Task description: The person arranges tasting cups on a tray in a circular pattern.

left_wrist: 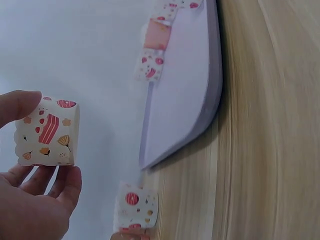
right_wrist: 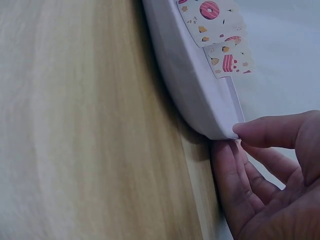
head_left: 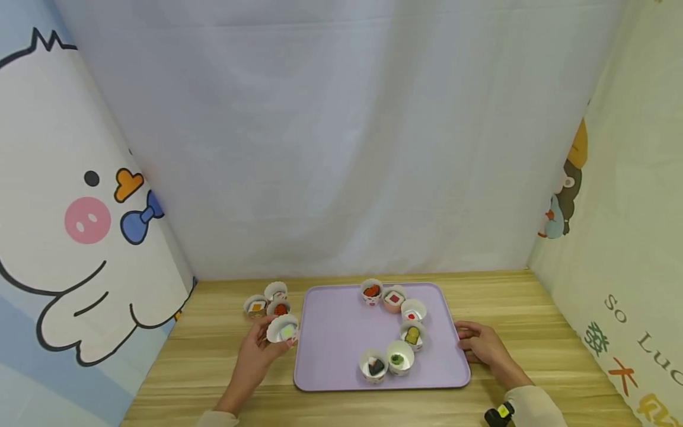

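My left hand (head_left: pixel 257 351) holds a paper baking cup (head_left: pixel 278 330) between thumb and fingers, beside the left edge of a lilac tray (head_left: pixel 331 332). Something pale with a yellow-green centre sits in the cup. In the left wrist view, the held cup (left_wrist: pixel 47 132) shows a cake-and-flower print and is off the table. At the tray's right side, my right hand (head_left: pixel 482 344) grips the rim. The right wrist view shows the thumb on the tray edge (right_wrist: pixel 200 95) and the fingers curled against it from below. Several filled paper cups (head_left: pixel 400 357) stand along the tray's right half in a curve.
Left of the tray, a group of 3 paper cups (head_left: pixel 256 306) stands on the wooden table (head_left: pixel 187 362), close behind my left hand. A small black object with a yellow mark (head_left: pixel 499 414) is at my right sleeve. A pale curtain (head_left: pixel 341 148) hangs behind the table.
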Demonstrator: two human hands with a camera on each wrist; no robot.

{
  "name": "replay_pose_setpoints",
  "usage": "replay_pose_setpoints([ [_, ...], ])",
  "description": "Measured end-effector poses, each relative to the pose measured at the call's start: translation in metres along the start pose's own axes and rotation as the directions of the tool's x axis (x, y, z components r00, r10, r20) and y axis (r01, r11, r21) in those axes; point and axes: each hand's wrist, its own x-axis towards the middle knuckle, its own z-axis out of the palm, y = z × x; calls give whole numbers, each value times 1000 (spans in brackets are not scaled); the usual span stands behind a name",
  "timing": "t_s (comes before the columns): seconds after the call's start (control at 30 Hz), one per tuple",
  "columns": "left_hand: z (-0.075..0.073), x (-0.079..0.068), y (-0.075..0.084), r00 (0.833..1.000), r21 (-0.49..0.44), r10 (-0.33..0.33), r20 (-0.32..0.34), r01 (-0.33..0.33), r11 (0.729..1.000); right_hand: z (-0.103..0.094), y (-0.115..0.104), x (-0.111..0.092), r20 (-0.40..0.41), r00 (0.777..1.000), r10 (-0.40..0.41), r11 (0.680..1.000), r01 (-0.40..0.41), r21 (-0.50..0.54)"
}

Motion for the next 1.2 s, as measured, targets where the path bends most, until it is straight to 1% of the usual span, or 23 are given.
replay_pose_setpoints([
  [0.1, 9, -1, 2, 1000, -2, 16, 12, -16, 1000, 0, 0, 1, -2, 1000, 13, 1000, -13, 7],
  [0.2, 18, -1, 3, 999, -24, 33, 33, -32, 999, 0, 0, 1, -4, 1000, 22, 1000, -21, 11],
  [0.37, 33, -1, 2, 996, -18, 46, 76, -45, 999, 0, 1, 2, -4, 1000, 14, 1000, -14, 13],
  [0.5, 43, -1, 1, 993, -16, 49, 105, -48, 999, 0, 2, 3, -5, 1000, 16, 1000, -16, 7],
  [0.6, 50, -1, -1, 991, -15, 39, 126, -37, 999, 1, 3, 3, -5, 1000, 18, 1000, -18, 6],
  [0.73, 59, -1, -3, 987, 13, 46, 155, -48, 999, 1, 2, 3, -3, 1000, 17, 1000, -17, 12],
  [0.83, 65, -1, -4, 982, 62, 70, 176, -82, 995, 0, 2, 3, -5, 1000, 17, 1000, -17, 17],
  [0.97, 74, -1, -7, 977, 99, 83, 194, -104, 990, 0, 1, 2, -4, 1000, 17, 1000, -17, 9],
  [1.1, 84, 1, -12, 975, 102, 72, 208, -95, 990, 0, 1, 2, -6, 1000, 19, 1000, -19, 6],
  [1.2, 89, 2, -16, 974, 133, 68, 217, -99, 986, 0, 1, 3, -7, 1000, 21, 1000, -21, 7],
])
